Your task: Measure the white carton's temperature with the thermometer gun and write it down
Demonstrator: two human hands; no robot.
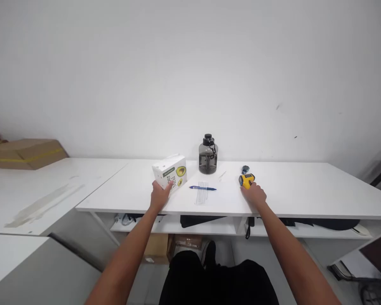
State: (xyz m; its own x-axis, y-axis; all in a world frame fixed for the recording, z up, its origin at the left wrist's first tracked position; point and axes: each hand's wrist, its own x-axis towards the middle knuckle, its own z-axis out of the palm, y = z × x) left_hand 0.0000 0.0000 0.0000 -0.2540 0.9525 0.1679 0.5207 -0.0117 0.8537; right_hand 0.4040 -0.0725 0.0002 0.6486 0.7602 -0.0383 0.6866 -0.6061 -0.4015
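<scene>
My left hand is closed around the lower corner of a white box with avocado pictures and the word "Meal" on it. The box is tilted at the left part of the white desk. At the right, my right hand grips a yellow and black infrared thermometer, its front end facing left and away from me. Between the hands, a blue pen lies crosswise over a pale striped patch. Just behind the thermometer sits a small dark-blue object, too small to name.
A large dark translucent water jug stands upright near the wall. Beneath the desktop runs a shelf with dark flat items. Cardboard boxes stand on the floor below, and another cardboard box rests on the left table.
</scene>
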